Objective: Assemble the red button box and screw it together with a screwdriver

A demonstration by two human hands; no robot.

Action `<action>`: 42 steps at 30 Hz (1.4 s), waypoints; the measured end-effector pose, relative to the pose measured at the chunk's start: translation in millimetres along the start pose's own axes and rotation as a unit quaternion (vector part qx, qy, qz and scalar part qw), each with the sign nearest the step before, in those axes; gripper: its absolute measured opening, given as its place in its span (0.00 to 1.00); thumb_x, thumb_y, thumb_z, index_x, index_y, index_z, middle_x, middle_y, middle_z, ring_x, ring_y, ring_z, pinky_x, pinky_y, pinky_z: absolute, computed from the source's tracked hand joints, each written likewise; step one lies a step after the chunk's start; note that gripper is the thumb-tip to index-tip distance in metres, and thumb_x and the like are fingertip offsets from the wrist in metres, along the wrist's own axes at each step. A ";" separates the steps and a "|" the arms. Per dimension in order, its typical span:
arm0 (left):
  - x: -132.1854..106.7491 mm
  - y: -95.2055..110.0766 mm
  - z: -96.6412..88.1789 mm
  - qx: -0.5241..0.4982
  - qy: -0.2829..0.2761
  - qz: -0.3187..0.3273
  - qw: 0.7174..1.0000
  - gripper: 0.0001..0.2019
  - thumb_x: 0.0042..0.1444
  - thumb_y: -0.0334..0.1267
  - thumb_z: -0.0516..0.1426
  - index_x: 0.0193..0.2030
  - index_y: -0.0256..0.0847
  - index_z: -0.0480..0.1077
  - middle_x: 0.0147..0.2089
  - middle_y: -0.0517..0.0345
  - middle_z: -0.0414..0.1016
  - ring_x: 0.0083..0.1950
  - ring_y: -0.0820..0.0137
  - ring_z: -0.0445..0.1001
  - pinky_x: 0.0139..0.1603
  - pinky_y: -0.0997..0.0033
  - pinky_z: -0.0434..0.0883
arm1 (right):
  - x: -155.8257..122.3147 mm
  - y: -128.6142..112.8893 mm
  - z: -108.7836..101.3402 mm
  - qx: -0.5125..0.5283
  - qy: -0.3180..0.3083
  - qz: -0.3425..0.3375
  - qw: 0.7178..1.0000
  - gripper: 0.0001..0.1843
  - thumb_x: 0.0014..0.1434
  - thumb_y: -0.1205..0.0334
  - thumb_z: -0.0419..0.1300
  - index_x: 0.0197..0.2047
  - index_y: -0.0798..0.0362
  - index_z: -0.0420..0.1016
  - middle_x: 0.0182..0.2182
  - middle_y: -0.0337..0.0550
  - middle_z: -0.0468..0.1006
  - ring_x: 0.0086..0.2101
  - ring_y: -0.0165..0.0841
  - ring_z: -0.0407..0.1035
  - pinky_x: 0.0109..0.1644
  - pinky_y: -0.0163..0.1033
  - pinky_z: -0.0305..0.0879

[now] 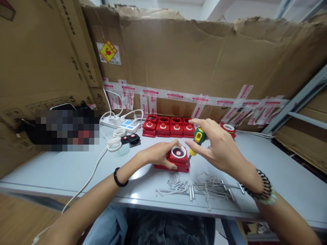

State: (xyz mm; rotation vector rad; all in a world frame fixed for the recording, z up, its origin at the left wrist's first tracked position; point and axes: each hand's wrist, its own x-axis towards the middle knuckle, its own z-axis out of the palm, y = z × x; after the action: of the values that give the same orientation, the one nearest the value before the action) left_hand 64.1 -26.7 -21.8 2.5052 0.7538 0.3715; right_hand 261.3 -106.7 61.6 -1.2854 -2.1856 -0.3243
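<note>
On the tabletop in front of me sits a red box-shaped unit (183, 166) with a white ring and a dark round centre on top. My left hand (160, 153) grips it from the left, thumb on the near side and fingers at the far side. My right hand (219, 144) is closed around the green and yellow handle of a screwdriver (199, 136), which tilts down to the left. Its tip meets the unit's right corner; any screw under it is too small to make out. Several loose screws (173, 182) lie just in front of the unit.
Thin metal rods (217, 194) with tangled string lie near the front edge. Several similar red units (176, 128) line the back, with one more (228, 128) behind my right hand. A power strip (131, 126), white cable (98, 160) and black parts (134, 139) are left. Cardboard (178, 58) walls the back.
</note>
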 end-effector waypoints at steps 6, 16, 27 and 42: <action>-0.3 0.4 0.2 0.006 -0.002 -0.003 1.000 0.35 0.44 0.49 0.63 0.58 0.45 0.56 0.51 0.51 0.73 0.45 0.57 0.74 0.40 0.67 0.66 | -1.1 0.9 -0.8 -0.005 -0.031 0.030 0.999 0.17 0.60 0.54 0.54 0.50 0.52 0.68 0.23 0.38 0.75 0.22 0.32 0.68 0.28 0.36 0.59; -0.5 0.1 0.3 -0.008 0.000 -0.002 1.000 0.33 0.43 0.50 0.64 0.55 0.45 0.58 0.50 0.51 0.73 0.46 0.57 0.74 0.40 0.66 0.67 | -3.0 3.4 -6.5 0.017 -0.073 -0.014 0.997 0.16 0.60 0.56 0.55 0.51 0.52 0.66 0.31 0.41 0.78 0.26 0.32 0.71 0.29 0.36 0.63; 0.1 -0.2 0.9 0.002 -0.002 -0.002 1.000 0.35 0.44 0.50 0.63 0.57 0.44 0.55 0.49 0.51 0.74 0.45 0.57 0.74 0.40 0.67 0.68 | -0.5 5.0 -6.9 0.020 -0.078 0.000 0.997 0.15 0.62 0.51 0.53 0.47 0.51 0.67 0.27 0.39 0.77 0.26 0.32 0.71 0.30 0.35 0.61; 0.6 -1.2 0.8 0.013 -0.002 -0.001 1.000 0.36 0.44 0.50 0.63 0.58 0.43 0.54 0.49 0.49 0.73 0.45 0.57 0.74 0.39 0.67 0.67 | 2.8 5.0 4.0 -0.049 0.032 0.041 0.997 0.19 0.59 0.45 0.53 0.33 0.53 0.70 0.18 0.38 0.70 0.20 0.31 0.63 0.26 0.36 0.55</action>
State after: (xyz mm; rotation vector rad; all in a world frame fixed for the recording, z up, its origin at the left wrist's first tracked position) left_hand 64.4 -25.8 -23.0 2.5282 0.7633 0.3590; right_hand 263.2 -100.3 59.7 -1.3950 -2.0787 -0.4385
